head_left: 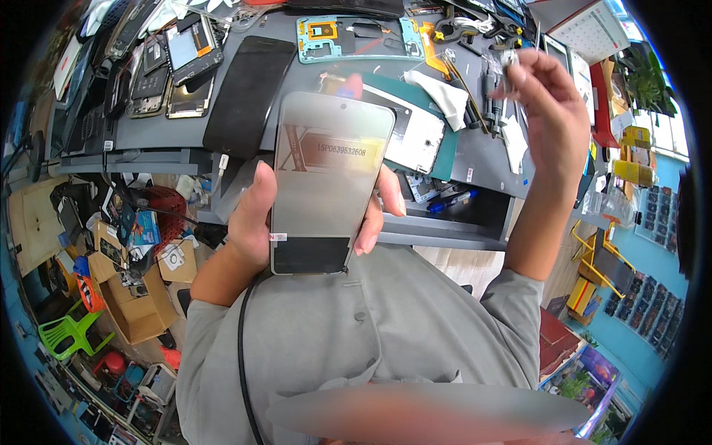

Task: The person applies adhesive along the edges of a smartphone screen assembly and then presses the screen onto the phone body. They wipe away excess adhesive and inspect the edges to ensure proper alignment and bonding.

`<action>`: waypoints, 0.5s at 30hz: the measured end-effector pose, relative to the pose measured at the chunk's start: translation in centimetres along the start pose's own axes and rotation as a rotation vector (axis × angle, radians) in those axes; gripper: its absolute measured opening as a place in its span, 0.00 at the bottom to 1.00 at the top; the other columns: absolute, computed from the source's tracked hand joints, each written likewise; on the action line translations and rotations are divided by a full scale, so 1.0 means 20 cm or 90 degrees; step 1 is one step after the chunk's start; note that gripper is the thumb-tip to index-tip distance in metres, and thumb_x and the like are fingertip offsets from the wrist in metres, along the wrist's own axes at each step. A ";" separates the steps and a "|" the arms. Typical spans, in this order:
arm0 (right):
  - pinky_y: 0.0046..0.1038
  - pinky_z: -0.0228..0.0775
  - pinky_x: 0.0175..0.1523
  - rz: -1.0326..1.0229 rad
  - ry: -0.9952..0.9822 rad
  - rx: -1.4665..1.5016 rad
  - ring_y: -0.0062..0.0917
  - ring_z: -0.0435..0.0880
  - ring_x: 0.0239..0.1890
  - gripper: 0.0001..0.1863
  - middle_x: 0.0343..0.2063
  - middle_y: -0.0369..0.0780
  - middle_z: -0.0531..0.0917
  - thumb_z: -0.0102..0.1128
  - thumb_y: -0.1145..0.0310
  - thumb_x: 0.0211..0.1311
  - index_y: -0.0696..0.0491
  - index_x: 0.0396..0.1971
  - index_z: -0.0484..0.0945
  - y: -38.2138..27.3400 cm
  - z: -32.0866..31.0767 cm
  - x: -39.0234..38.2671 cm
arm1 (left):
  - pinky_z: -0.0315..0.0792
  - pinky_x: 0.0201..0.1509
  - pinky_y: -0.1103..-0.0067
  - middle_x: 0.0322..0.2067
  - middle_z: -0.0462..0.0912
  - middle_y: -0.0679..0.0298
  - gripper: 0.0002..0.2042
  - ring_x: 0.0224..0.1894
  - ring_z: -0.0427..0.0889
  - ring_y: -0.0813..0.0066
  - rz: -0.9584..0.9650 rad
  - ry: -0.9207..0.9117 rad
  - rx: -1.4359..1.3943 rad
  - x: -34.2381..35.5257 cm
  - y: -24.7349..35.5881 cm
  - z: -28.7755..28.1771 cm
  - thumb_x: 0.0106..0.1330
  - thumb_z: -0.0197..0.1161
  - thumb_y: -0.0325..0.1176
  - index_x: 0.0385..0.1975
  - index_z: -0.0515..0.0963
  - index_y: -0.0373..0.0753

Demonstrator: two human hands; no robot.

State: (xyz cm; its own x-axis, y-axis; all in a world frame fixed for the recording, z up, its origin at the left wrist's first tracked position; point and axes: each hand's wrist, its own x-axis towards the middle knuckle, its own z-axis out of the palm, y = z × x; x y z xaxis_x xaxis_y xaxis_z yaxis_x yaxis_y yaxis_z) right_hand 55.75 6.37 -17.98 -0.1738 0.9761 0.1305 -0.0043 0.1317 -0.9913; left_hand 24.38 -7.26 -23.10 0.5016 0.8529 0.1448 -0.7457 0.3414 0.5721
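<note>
My left hand (256,211) grips a phone screen (330,196) upright over my lap, thumb on its left edge and fingers around its right. A pale, shiny film covers most of its face; the lower band is black, with a small white tab at the left edge. My right hand (549,93) is raised over the far right of the bench, fingers pinched on a small clear, crumpled scrap (507,59) that is blurred. Behind the screen, an opened phone (415,141) with a white inner face lies on a green mat (443,167).
A dark phone panel (248,96) and a light-blue phone frame (361,41) lie on the grey bench. Disassembled phones (152,81) are piled far left. White cloths (441,96) and screwdrivers (491,96) sit right. An open drawer (467,219) holds a blue pen. A black cable (242,356) hangs before me.
</note>
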 end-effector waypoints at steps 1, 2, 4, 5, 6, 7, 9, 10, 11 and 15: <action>0.32 0.87 0.49 0.020 -0.034 0.069 0.31 0.93 0.39 0.12 0.40 0.43 0.92 0.74 0.77 0.71 0.63 0.51 0.85 -0.02 0.07 -0.08 | 0.81 0.44 0.69 0.53 0.81 0.33 0.57 0.35 0.87 0.62 -0.009 0.013 0.011 -0.01 0.00 0.01 0.72 0.50 0.82 0.90 0.31 0.57; 0.31 0.87 0.49 0.046 -0.047 0.111 0.31 0.94 0.39 0.13 0.41 0.44 0.92 0.74 0.77 0.71 0.63 0.51 0.85 -0.04 0.15 -0.18 | 0.81 0.44 0.69 0.53 0.81 0.33 0.57 0.35 0.86 0.61 -0.021 0.019 0.018 -0.01 0.00 0.01 0.72 0.50 0.82 0.90 0.31 0.58; 0.31 0.87 0.49 0.082 -0.058 0.186 0.31 0.94 0.40 0.13 0.41 0.44 0.92 0.74 0.79 0.70 0.63 0.51 0.84 -0.04 0.29 -0.31 | 0.81 0.45 0.69 0.53 0.81 0.33 0.58 0.36 0.86 0.61 -0.028 0.027 0.011 -0.01 -0.01 0.01 0.71 0.50 0.82 0.90 0.31 0.58; 0.31 0.87 0.49 0.092 -0.051 0.215 0.31 0.94 0.41 0.13 0.41 0.45 0.92 0.74 0.81 0.70 0.63 0.51 0.84 -0.04 0.34 -0.35 | 0.81 0.45 0.69 0.53 0.81 0.32 0.58 0.36 0.86 0.61 -0.031 0.025 -0.002 0.00 -0.01 0.01 0.71 0.51 0.82 0.90 0.31 0.58; 0.32 0.88 0.51 0.108 -0.046 0.235 0.32 0.95 0.43 0.14 0.42 0.46 0.92 0.73 0.83 0.69 0.63 0.51 0.83 -0.03 0.37 -0.38 | 0.82 0.45 0.68 0.53 0.80 0.32 0.57 0.36 0.87 0.60 -0.026 0.020 -0.028 0.00 -0.03 0.00 0.71 0.51 0.82 0.90 0.31 0.58; 0.32 0.89 0.53 0.104 -0.029 0.252 0.32 0.95 0.44 0.13 0.43 0.46 0.92 0.72 0.84 0.69 0.63 0.51 0.83 -0.05 0.41 -0.40 | 0.82 0.43 0.69 0.52 0.80 0.31 0.57 0.35 0.87 0.59 -0.022 0.024 -0.028 0.00 -0.03 0.00 0.73 0.50 0.81 0.90 0.31 0.57; 0.35 0.87 0.51 0.092 0.009 0.192 0.38 0.96 0.42 0.11 0.40 0.46 0.90 0.69 0.80 0.72 0.62 0.51 0.81 -0.04 0.46 -0.42 | 0.82 0.35 0.70 0.49 0.81 0.29 0.55 0.31 0.87 0.56 -0.014 0.042 -0.004 0.01 -0.05 0.02 0.75 0.47 0.79 0.89 0.30 0.54; 0.35 0.88 0.51 0.086 0.009 0.209 0.38 0.96 0.43 0.11 0.40 0.46 0.90 0.68 0.81 0.72 0.62 0.51 0.81 -0.03 0.47 -0.43 | 0.83 0.33 0.70 0.49 0.81 0.28 0.55 0.29 0.88 0.55 -0.014 0.043 0.009 0.01 -0.05 0.01 0.76 0.46 0.79 0.89 0.30 0.52; 0.35 0.88 0.51 0.079 0.008 0.226 0.38 0.96 0.43 0.11 0.40 0.45 0.90 0.68 0.81 0.72 0.62 0.51 0.81 -0.02 0.49 -0.43 | 0.83 0.30 0.70 0.48 0.81 0.27 0.54 0.28 0.88 0.54 -0.014 0.045 0.022 0.01 -0.05 0.02 0.77 0.45 0.78 0.89 0.29 0.51; 0.35 0.90 0.50 0.076 0.012 0.251 0.37 0.96 0.43 0.11 0.41 0.45 0.89 0.68 0.82 0.72 0.62 0.52 0.80 0.01 0.52 -0.45 | 0.85 0.29 0.68 0.57 0.78 0.28 0.54 0.33 0.89 0.50 0.031 0.097 -0.051 0.01 -0.08 0.05 0.78 0.48 0.76 0.89 0.31 0.49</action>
State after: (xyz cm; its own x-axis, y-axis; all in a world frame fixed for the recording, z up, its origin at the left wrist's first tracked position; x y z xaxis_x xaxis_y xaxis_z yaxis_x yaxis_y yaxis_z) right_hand 47.01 -4.20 -19.62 -0.1774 0.9841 0.0106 -0.3629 -0.0554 -0.9302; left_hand 26.12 -8.01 -23.28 0.3964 0.9170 0.0441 -0.8030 0.3231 0.5009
